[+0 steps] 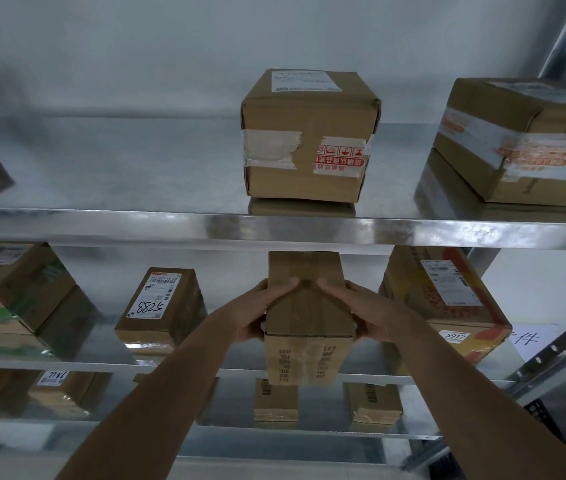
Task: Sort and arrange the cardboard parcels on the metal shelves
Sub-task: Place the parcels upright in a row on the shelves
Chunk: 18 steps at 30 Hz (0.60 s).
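Hands grasping a tall cardboard parcel (309, 317) in front of the middle metal shelf (205, 367). The left hand (260, 311) is clamped on the parcel's left side, its thumb lying across the top face; the right hand (361, 311) is clamped on the right side in mirror fashion, the two thumbs nearly meeting over the taped seam. The parcel is upright, its printed front face toward the camera, between a labelled box marked 5788 (162, 306) on the left and a large yellow-and-red carton (444, 303) on the right, touching neither. On the upper shelf (136, 220), a cube-shaped box with red-printed tape (309, 136) stands directly above the held parcel, well apart from a taped box (523, 143) at the right. Small boxes (276, 400) stand on the lower shelf beneath the parcel. A box with green print (15, 292) occupies the middle shelf's left end.
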Available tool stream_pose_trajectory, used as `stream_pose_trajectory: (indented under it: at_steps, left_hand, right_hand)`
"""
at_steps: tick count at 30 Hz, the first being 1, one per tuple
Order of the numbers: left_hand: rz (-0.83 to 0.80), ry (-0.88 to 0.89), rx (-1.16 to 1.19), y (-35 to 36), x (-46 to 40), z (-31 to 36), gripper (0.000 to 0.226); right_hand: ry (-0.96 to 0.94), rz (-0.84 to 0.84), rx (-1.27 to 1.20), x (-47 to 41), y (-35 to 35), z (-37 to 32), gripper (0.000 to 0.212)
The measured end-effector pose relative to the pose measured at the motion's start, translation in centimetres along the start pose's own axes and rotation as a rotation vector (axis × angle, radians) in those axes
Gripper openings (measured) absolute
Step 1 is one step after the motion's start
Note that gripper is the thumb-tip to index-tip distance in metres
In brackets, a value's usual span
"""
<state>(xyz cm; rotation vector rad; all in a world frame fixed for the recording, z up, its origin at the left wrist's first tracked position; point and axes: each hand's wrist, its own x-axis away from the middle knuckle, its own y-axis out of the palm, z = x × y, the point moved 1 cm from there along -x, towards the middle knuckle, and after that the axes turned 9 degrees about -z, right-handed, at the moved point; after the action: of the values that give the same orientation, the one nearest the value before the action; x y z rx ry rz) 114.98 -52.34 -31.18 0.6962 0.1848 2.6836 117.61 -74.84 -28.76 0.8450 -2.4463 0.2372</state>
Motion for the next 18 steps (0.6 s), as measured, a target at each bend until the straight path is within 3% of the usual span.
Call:
stream_pose_trajectory:
  at_steps: [2, 7, 8, 11, 12, 18]
  left_hand:
    - [0.069, 0.006, 0.014, 0.2, 0.6, 0.0, 0.094]
    - [0.284, 0.012, 0.328, -1.1, 0.0, -5.2, 0.133]
    - [0.316, -0.008, 0.306, -1.1, -0.1, -6.4, 0.125]
    - [0.377, -0.038, 0.222, 1.0, 0.8, -7.3, 0.059]
    - [0.357, -0.039, 0.162, 1.5, 0.8, -7.2, 0.051]
    - [0.292, -0.066, 0.017, 1.2, 1.0, -3.9, 0.076]
  right_hand:
    - [-0.014, 0.028, -0.148, -0.2, -0.4, 0.9, 0.069]
    - [0.026, 0.16, -0.349, -1.0, 0.2, 5.7, 0.047]
    - [0.029, 0.171, -0.356, -1.0, 0.9, 6.5, 0.04]
    - [0.027, 0.217, -0.359, -1.3, 2.5, 8.0, 0.033]
    - [0.019, 0.224, -0.336, -1.5, 2.9, 8.1, 0.033]
    - [0.03, 0.225, -0.225, -1.9, 2.2, 4.5, 0.055]
